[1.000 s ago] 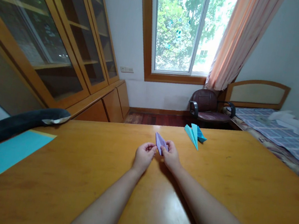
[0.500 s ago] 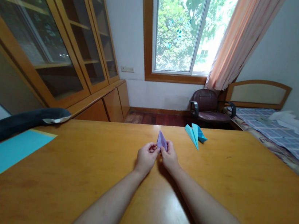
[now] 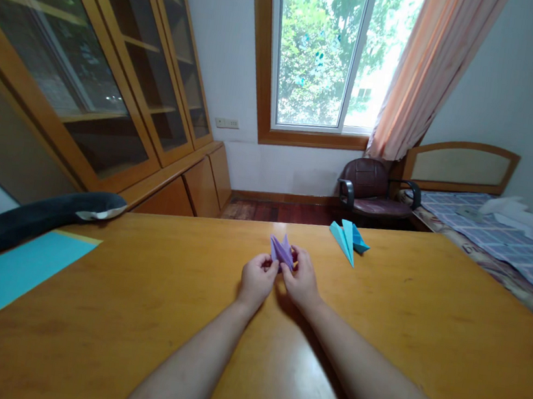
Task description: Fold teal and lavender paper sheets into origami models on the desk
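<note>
Since a moment ago the purple paper model (image 3: 282,251) has spread into two points; left hand (image 3: 256,281) and right hand (image 3: 302,278) pinch it above the table (image 3: 145,301); pull evenly, gently.

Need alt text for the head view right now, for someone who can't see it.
Both hands, left hand and right hand, pinch a small folded purple paper above a wooden table. A folded blue paper lies beyond, right.
</note>
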Demonstrator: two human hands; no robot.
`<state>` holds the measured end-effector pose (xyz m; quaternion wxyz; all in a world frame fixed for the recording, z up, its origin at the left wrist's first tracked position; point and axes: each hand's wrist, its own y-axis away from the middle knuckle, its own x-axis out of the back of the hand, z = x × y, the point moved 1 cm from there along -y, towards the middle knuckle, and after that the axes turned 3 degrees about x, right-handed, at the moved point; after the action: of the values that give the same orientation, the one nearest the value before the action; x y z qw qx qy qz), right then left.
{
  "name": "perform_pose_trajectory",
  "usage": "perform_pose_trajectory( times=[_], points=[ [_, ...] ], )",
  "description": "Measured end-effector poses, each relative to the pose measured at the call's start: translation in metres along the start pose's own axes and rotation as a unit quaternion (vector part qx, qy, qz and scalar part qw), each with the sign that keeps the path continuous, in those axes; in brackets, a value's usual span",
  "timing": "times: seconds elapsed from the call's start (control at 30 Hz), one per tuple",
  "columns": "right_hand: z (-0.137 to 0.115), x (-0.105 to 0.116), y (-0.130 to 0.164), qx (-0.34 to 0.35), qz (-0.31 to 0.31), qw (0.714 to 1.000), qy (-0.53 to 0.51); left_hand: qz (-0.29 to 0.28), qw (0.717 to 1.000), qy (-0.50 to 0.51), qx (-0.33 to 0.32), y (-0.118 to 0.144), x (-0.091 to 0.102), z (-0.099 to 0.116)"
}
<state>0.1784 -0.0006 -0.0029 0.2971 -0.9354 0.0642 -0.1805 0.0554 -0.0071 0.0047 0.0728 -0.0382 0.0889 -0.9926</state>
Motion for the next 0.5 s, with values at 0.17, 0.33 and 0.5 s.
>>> perform_pose_trajectory(
  times=[0.17,0.33,0.5],
  points=[
    [-0.007,0.006,-0.001,0.060,0.024,0.996,0.060,0.011,0.999,0.026,0.024,-0.003,0.000,-0.006],
    [-0.013,0.007,-0.002,0.069,0.002,0.996,0.055,0.013,0.999,0.029,0.024,-0.003,0.000,-0.005],
    [-0.012,0.006,0.000,0.051,-0.008,0.998,0.043,0.020,0.999,0.027,0.016,-0.003,-0.001,-0.007]
  ],
)
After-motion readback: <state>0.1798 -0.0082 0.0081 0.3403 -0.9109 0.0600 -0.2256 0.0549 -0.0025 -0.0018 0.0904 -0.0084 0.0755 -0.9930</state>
